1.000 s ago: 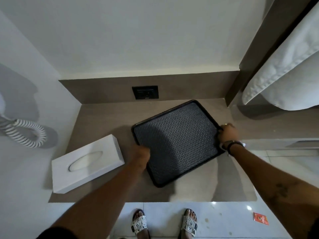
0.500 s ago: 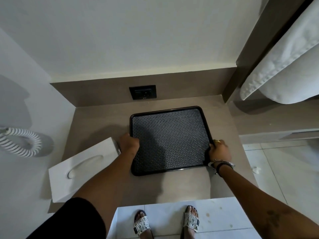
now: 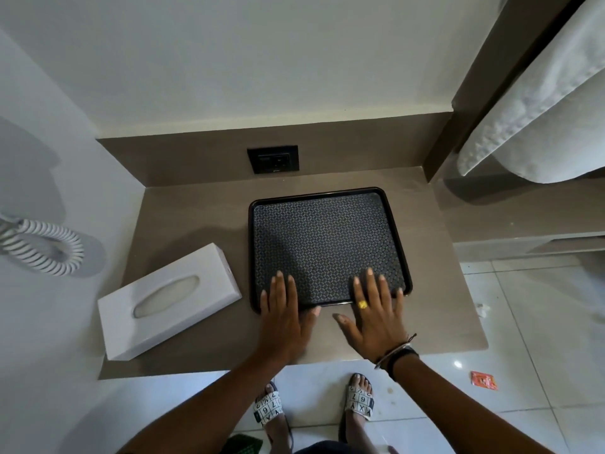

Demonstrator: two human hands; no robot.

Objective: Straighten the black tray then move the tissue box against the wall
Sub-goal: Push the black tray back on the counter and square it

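The black tray [image 3: 322, 240] with a patterned mat lies squared to the brown counter [image 3: 183, 211], a gap between it and the back wall. My left hand [image 3: 283, 314] and my right hand [image 3: 373, 314] rest flat, fingers spread, over the tray's near rim, holding nothing. The white tissue box [image 3: 168, 299] sits askew at the counter's front left, apart from the tray and from my left hand, with its far corner near the left wall.
A black wall socket [image 3: 273, 158] sits on the backsplash behind the tray. A coiled white cord [image 3: 42, 247] hangs on the left wall. White towels [image 3: 540, 109] hang at the upper right. My sandalled feet stand on the tiled floor below the counter edge.
The tray has turned from skewed to square with the counter. Both hands let go of its sides and now lie flat and open on its near edge.
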